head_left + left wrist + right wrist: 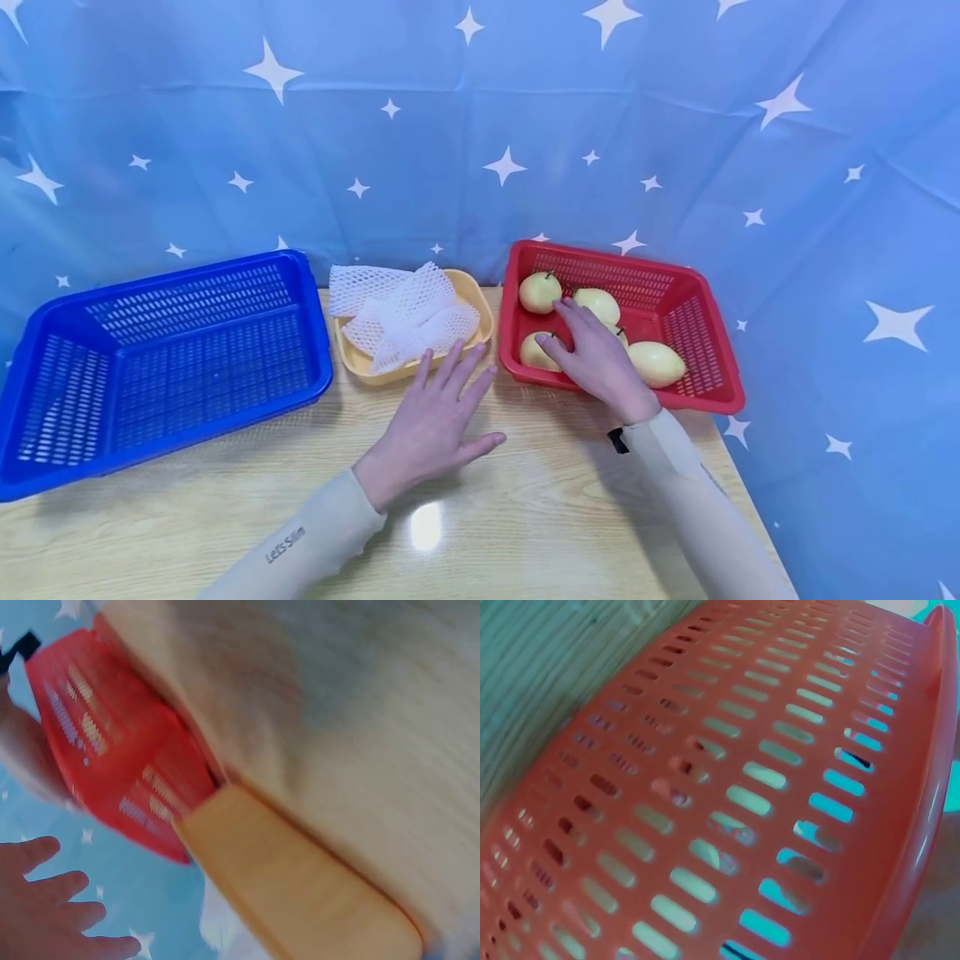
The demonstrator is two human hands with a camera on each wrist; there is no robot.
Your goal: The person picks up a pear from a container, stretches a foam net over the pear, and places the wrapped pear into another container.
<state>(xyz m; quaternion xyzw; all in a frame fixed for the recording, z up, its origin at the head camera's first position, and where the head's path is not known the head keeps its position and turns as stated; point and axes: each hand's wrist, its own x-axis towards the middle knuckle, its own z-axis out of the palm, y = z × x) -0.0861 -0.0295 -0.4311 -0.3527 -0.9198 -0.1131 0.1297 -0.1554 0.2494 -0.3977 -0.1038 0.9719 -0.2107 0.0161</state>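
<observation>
My right hand (600,358) reaches over the front rim of the red basket (720,367), its fingers extended above several pale yellow pears and partly covering them. Its thumb overlaps the front left pear (535,353), and its fingertips lie between the back left pear (540,292) and another pear (597,305). A further pear (657,365) lies to the right of the wrist. My left hand (431,421) is spread above the table, fingertips close to the yellow tray (367,372), holding nothing. White foam fruit nets (408,312) are heaped in that tray.
A large blue basket (217,375) stands at the left of the wooden table (525,517). Behind everything hangs a blue cloth (420,142) with white stars. In the right wrist view, the red basket's slotted wall (780,795) fills most of the picture.
</observation>
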